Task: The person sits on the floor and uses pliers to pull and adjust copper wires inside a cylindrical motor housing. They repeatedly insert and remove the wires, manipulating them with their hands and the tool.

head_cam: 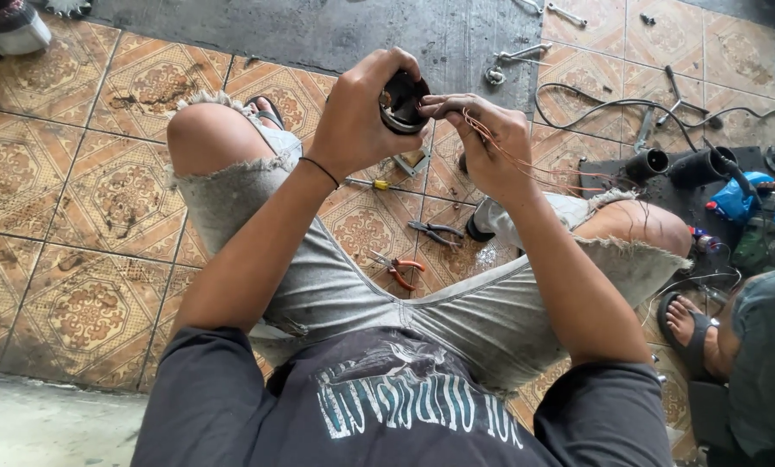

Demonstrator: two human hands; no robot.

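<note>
Patterned floor tiles lie below. Left hand grips a dark round motor part above the knees; right hand pinches its thin copper wires, probably fragile, best held by the rigid body.

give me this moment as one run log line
left hand grips round dark part | right hand pinches copper wire | pliers on floor

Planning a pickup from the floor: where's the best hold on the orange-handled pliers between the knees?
Take the orange-handled pliers by the two handles, from above. They lie flat on the tiled floor, handles splayed toward the right and clear of the grey pliers nearby.
</note>
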